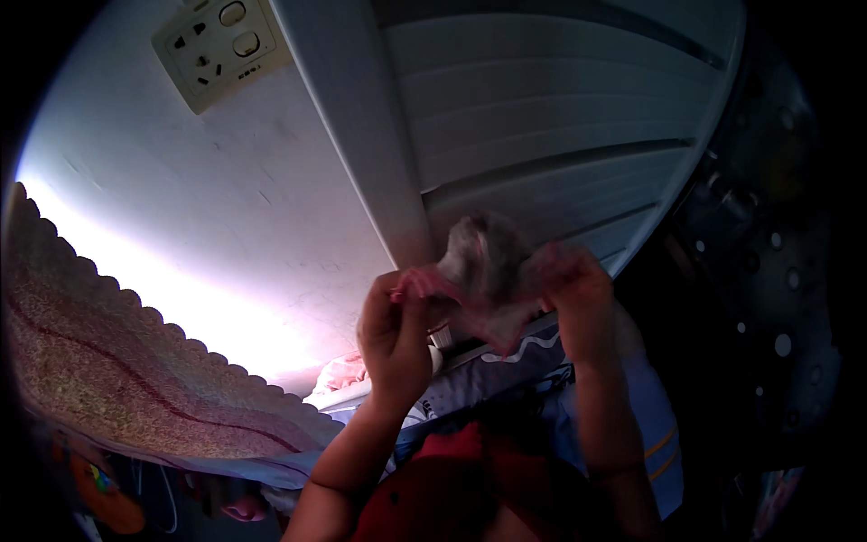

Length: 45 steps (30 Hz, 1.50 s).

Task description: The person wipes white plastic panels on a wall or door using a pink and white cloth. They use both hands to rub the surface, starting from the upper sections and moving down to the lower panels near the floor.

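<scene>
Held up between my two raised hands is a crumpled pink and grey cloth [489, 262], perhaps a small garment. Motion blurs it, so its exact kind cannot be made out. My left hand [395, 336] is closed, pinching the pink edge at the cloth's left end. On the other side, my right hand [583, 312] grips the right end, its fingers partly hidden by blur and shadow. The middle of the cloth bunches upward, and one corner hangs down between the hands.
Behind the cloth stands a white panelled cabinet or door [542, 99]. A socket and switch plate [221, 47] is on the white wall at upper left. A scalloped-edge striped cloth [135, 352] spans the left. Dark dotted fabric [784, 345] hangs at right. Folded textiles [479, 375] lie below my hands.
</scene>
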Tool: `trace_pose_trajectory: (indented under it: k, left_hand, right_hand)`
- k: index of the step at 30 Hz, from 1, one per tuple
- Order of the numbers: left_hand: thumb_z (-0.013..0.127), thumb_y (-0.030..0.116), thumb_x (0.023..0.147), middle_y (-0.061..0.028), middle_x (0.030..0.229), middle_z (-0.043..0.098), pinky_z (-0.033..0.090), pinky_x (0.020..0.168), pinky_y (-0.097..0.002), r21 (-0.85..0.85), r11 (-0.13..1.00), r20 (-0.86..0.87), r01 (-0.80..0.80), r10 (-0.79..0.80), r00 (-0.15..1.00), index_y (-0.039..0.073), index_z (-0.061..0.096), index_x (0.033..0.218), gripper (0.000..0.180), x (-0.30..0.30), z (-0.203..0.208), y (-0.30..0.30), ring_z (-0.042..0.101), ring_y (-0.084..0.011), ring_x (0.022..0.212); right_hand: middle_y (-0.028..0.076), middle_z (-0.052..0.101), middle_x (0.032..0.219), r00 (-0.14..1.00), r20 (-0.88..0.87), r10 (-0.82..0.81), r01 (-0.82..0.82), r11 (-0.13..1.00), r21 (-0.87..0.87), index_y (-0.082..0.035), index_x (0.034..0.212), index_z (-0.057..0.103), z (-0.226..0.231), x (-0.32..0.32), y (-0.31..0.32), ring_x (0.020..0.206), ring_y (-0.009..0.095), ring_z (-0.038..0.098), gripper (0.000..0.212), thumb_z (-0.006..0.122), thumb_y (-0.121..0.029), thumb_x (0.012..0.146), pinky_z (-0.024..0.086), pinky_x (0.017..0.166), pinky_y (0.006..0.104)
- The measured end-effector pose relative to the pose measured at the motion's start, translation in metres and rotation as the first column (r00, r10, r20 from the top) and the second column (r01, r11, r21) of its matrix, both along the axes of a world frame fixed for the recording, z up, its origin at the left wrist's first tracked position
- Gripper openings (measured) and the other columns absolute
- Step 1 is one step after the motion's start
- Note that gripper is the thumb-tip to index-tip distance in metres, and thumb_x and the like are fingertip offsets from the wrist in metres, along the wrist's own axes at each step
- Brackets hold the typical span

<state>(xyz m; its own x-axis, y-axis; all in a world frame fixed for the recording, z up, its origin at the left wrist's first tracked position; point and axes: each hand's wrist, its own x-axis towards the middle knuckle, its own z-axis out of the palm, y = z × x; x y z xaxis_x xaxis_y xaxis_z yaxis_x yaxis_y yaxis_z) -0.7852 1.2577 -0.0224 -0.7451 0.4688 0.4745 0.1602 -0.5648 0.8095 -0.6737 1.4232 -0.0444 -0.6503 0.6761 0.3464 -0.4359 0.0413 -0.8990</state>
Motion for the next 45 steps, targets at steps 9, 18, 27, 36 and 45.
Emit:
trace_pose_trajectory:
  k: [9,18,27,36,45]
  left_hand:
    - [0.065,0.002,0.086,-0.0109,0.103,0.066,0.050,0.072,-0.0288,-0.014,0.879,-0.516,-0.476,0.402,0.757,0.003,0.067,0.100,0.015,-0.019,-0.005,-0.001,0.061,-0.0162,0.084]
    - [0.083,0.011,0.066,-0.0125,0.122,0.056,0.043,0.087,-0.0373,-0.071,0.604,-0.806,-0.794,0.434,0.402,0.008,0.066,0.105,0.042,-0.022,-0.012,-0.002,0.051,-0.0281,0.108]
    - [0.075,0.013,0.072,-0.0199,0.130,0.051,0.037,0.097,-0.0427,0.150,0.651,-0.817,-0.744,0.506,0.278,0.006,0.063,0.106,0.037,-0.030,0.009,0.021,0.046,-0.0331,0.119]
    - [0.057,0.000,0.085,-0.0261,0.131,0.050,0.032,0.108,-0.0538,0.421,0.622,-0.851,-0.661,0.524,-0.049,0.002,0.046,0.126,0.043,-0.066,0.002,0.061,0.045,-0.0431,0.127]
    - [0.045,-0.001,0.087,-0.0298,0.135,0.045,0.029,0.109,-0.0560,0.482,0.682,-0.815,-0.550,0.580,0.005,0.001,0.036,0.132,0.046,-0.072,-0.003,0.065,0.043,-0.0465,0.128]
  right_hand:
    - [0.004,0.059,0.093,0.965,-0.226,-0.132,0.044,0.932,-0.360,-0.005,0.101,0.053,0.035,-0.017,0.007,0.078,0.009,0.057,0.012,0.059,-0.016,0.097,0.047,0.065,0.0229]
    - [0.013,0.058,0.109,0.886,-0.382,-0.265,0.458,0.358,0.814,-0.004,0.114,0.052,0.030,-0.088,-0.012,0.106,0.031,0.057,0.032,0.064,-0.011,0.086,0.039,0.099,0.0506]
    - [0.009,0.058,0.117,0.748,-0.416,-0.517,0.430,-0.101,0.897,-0.012,0.117,0.057,0.019,-0.099,0.031,0.112,0.028,0.051,0.036,0.056,-0.025,0.083,0.033,0.100,0.0534]
    - [0.013,0.061,0.108,0.663,-0.546,-0.512,0.727,0.264,0.634,-0.004,0.105,0.061,0.029,-0.070,0.070,0.102,0.033,0.056,0.020,0.056,-0.005,0.086,0.043,0.090,0.0445]
    - [0.013,0.062,0.109,0.837,-0.532,-0.128,0.544,0.090,0.835,-0.003,0.107,0.064,0.039,-0.122,0.029,0.110,0.036,0.055,0.033,0.064,-0.021,0.079,0.044,0.097,0.0504]
